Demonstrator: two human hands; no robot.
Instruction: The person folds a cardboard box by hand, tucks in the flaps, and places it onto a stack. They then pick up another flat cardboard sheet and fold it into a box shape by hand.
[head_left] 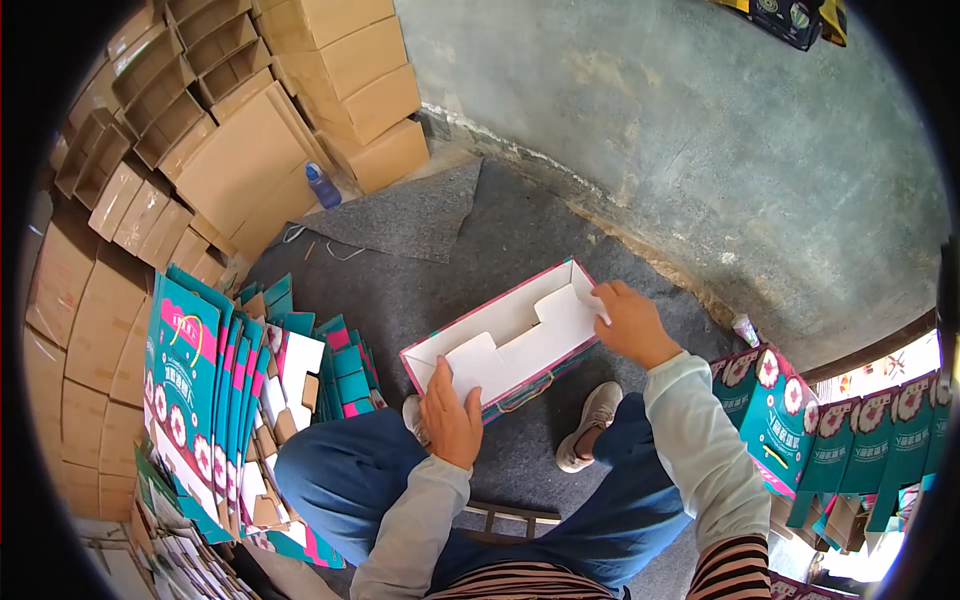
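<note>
An open carton [500, 366], white inside with a pink and teal outside, lies between my knees, its opening facing up. White flaps stand or fold along its near side, and a yellow cord handle hangs on its near outer wall. My left hand [451, 418] is on the carton's left end, its fingers on the near-left corner and a white flap. At the right end, my right hand [630, 322] holds the rim and flap corner between thumb and fingers.
Flattened teal boxes [190, 380] stand in stacks at my left, and more teal boxes [780, 420] stand at my right. Brown cartons [350, 90] are piled behind, near a blue bottle [322, 186]. A grey wall [680, 130] rises ahead. A small cup [745, 330] is at right.
</note>
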